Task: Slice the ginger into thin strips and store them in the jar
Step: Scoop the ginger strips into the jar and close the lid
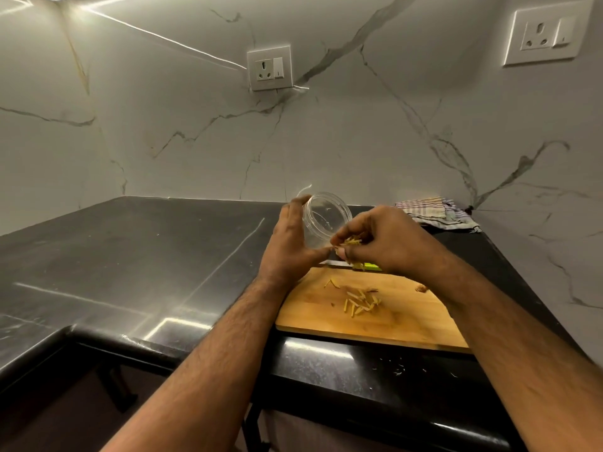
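Observation:
My left hand (290, 243) grips a clear plastic jar (323, 218), held tilted above the far end of the wooden cutting board (408, 321). My right hand (385, 243) pinches a bunch of thin yellow ginger strips (350, 240) right at the jar's mouth. Several more ginger strips (360, 301) lie scattered on the middle of the board. A knife (339, 263) with a green handle (372, 265) lies across the board's far edge, partly hidden under my right hand.
A small ginger scrap (421, 288) sits at the board's right edge. A striped cloth (434, 212) lies at the back right against the marble wall. The black countertop (130, 256) stretches left; its front edge (359, 370) runs just below the board.

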